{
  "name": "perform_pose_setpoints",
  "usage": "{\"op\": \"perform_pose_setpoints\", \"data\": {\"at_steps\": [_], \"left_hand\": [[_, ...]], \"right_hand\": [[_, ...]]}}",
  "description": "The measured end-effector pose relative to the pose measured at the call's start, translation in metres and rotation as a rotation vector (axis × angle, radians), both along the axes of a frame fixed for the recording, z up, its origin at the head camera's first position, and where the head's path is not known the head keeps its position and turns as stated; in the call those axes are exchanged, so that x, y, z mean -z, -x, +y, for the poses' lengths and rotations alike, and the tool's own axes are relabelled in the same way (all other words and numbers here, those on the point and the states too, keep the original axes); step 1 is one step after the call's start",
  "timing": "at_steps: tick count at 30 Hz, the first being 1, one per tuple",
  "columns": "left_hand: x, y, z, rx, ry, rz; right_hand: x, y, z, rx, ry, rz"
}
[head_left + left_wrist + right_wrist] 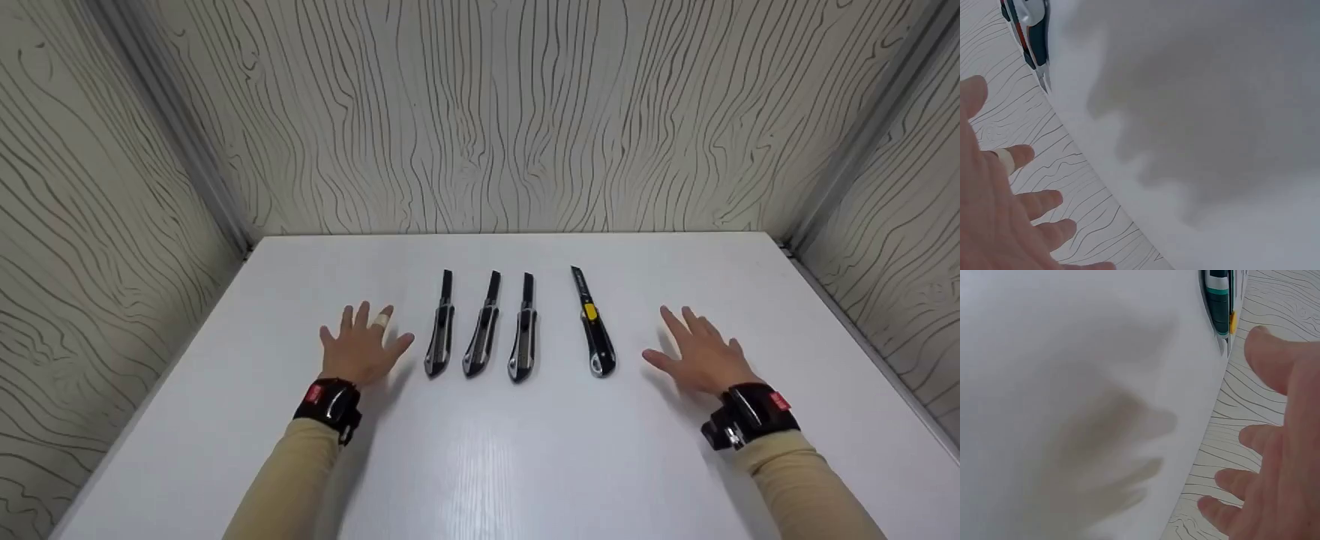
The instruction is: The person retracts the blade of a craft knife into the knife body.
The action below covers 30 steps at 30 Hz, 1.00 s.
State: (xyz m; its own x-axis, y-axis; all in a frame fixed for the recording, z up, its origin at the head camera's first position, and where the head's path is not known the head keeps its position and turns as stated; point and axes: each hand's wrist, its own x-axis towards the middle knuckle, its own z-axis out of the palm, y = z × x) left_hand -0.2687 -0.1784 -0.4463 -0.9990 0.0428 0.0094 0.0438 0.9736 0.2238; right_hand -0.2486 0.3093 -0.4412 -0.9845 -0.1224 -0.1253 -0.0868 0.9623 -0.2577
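Observation:
Over the white table, my left hand [360,352] is spread with nothing in it; a pale band circles one finger. Just right of it lies a silver-and-black utility knife [439,337], its dark blade out and pointing to the back. Two matching knives, a middle one [481,337] and a right one [523,341], lie alongside. Farther right is a black utility knife [597,334] with a yellow slider, also blade out. My right hand [705,356], fingers spread and holding nothing, is to the right of that knife. Both wrist views show the hands above their shadows.
The white table [465,465] ends at a back wall [480,120] with a wood-grain pattern. Similar panels stand at the left [82,262] and right, joined by grey corner posts. A black camera band [330,405] sits on each wrist.

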Motion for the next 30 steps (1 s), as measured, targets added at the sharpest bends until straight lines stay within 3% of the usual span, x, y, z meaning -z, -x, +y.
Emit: {"op": "perform_pose_setpoints", "data": {"at_steps": [8, 16, 24, 30], "left_hand": [[-0.020, 0.002, 0.006, 0.032, 0.027, 0.001], [-0.037, 0.003, 0.025, 0.039, 0.014, -0.042], [-0.040, 0.007, 0.056, 0.057, -0.055, -0.025], [-0.040, 0.009, 0.083, 0.105, -0.084, -0.046]], "right_hand": [[-0.023, 0.004, -0.002, -0.047, -0.102, -0.109], [-0.037, 0.011, -0.010, -0.077, -0.133, -0.139], [-0.038, 0.035, -0.036, -0.078, -0.149, -0.135], [-0.029, 0.052, -0.061, -0.045, -0.118, -0.113]]}}
